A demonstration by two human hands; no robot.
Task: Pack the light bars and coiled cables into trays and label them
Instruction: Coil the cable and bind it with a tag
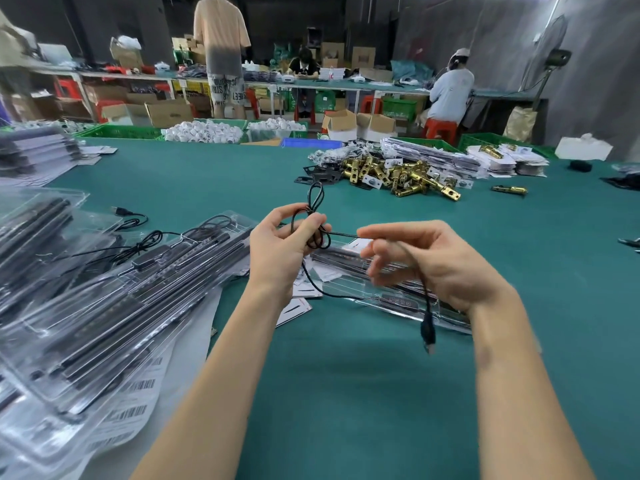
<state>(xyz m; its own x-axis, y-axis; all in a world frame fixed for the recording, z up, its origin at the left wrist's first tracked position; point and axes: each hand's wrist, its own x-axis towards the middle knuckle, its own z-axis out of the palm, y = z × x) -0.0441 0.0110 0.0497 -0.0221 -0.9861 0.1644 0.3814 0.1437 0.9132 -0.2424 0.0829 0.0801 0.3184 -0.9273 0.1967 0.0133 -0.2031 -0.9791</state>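
Hands work a black cable point(341, 234) above a green table point(346, 375): the left hand point(277, 244) grips its coiled loops, the right hand point(426, 261) pinches the taut strand, plug point(428, 336) dangling over a clear tray point(408, 306); 1 stack of packed trays point(104, 306) lies left.

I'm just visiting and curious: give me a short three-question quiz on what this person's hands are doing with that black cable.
1. True or false: the left hand grips the coiled loops of the black cable.
2. The USB plug is: A) in the tray, B) dangling below the right hand, C) on the brass latches.
3. Fill in: the clear tray lies on a ____ table.

Key: 1 true; 2 B; 3 green.
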